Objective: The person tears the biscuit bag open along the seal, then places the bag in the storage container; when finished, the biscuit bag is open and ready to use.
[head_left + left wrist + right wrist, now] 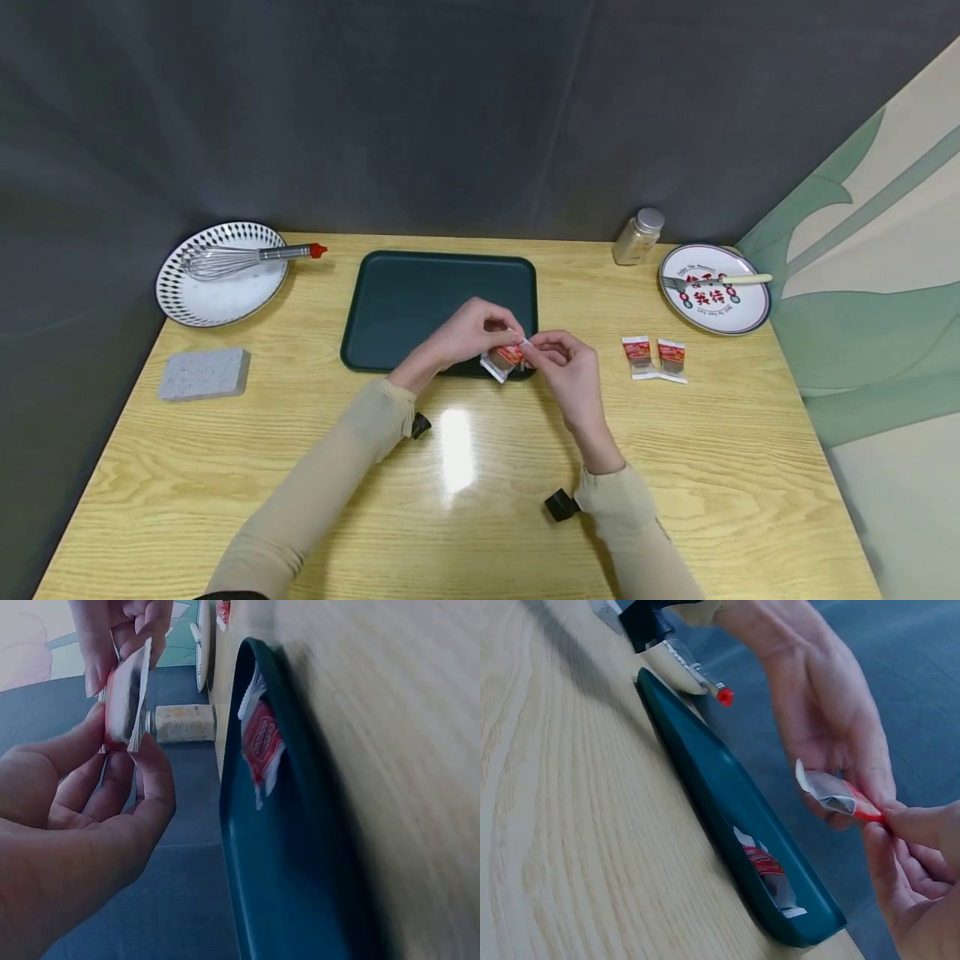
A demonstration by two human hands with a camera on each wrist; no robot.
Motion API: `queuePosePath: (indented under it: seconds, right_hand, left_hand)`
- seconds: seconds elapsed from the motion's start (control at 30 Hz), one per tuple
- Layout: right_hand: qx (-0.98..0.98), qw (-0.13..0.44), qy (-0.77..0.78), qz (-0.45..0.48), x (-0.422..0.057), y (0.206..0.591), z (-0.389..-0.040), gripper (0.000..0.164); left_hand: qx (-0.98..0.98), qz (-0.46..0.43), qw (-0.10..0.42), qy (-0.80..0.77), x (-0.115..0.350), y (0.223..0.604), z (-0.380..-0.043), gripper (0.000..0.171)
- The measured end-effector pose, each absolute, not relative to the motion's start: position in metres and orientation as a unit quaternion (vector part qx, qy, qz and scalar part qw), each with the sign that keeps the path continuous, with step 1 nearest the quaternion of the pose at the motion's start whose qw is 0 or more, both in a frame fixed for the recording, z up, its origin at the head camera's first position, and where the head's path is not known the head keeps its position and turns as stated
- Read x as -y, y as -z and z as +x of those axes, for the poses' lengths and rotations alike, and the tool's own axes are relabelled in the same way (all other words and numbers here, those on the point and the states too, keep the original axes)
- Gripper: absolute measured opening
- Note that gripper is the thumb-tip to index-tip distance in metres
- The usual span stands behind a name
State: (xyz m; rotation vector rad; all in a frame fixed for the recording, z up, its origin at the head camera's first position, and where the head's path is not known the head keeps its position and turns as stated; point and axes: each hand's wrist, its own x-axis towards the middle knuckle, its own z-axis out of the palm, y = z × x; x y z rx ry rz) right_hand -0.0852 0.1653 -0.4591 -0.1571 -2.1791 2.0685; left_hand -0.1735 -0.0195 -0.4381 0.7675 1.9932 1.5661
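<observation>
A small red-and-clear packet (504, 358) hangs above the near right corner of the dark green tray (420, 292). My left hand (474, 333) pinches one side of it between thumb and fingers. At the other side, my right hand (572, 375) pinches the wrapper's edge. In the left wrist view the packet (124, 701) stands on edge between both hands. A second red packet (262, 744) lies inside the tray near its end, and the right wrist view also has this second packet (769, 870) there.
Two more packets (639, 358) lie side by side to the right. Behind them are a plate (712, 312) with a fork (738, 279) and a shaker jar (637, 237). On the left sit a patterned plate (217, 304) bearing a whisk (247, 260), and a grey sponge-like block (202, 374).
</observation>
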Motion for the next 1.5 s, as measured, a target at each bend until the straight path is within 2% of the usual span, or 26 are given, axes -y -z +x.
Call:
queuePosePath:
  seconds: [0.23,0.43,0.7,0.93,1.3,1.5]
  right_hand:
    - [0.732,0.095,-0.672,-0.057,-0.159,0.459,-0.086,0.010]
    - [0.729,0.113,-0.673,-0.053,-0.152,0.459,-0.087,0.007]
    - [0.777,0.127,-0.615,-0.039,-0.146,0.461,-0.087,0.010]
    - [0.795,0.148,-0.587,-0.019,-0.144,0.464,-0.085,0.012]
    - [0.820,0.212,-0.530,0.038,-0.146,0.468,-0.082,0.019]
    - [0.829,0.237,-0.500,0.081,-0.149,0.466,-0.081,0.022]
  left_hand:
    - [-0.732,0.286,0.257,-0.563,0.019,0.435,-0.174,0.015]
    - [-0.713,0.219,0.279,-0.605,0.017,0.437,-0.165,0.014]
    - [-0.657,0.119,0.296,-0.683,0.013,0.439,-0.152,0.009]
    - [-0.628,0.080,0.303,-0.712,0.011,0.441,-0.147,0.014]
    - [-0.583,0.026,0.316,-0.748,0.006,0.443,-0.141,0.009]
    - [-0.541,0.008,0.338,-0.770,0.005,0.445,-0.139,0.021]
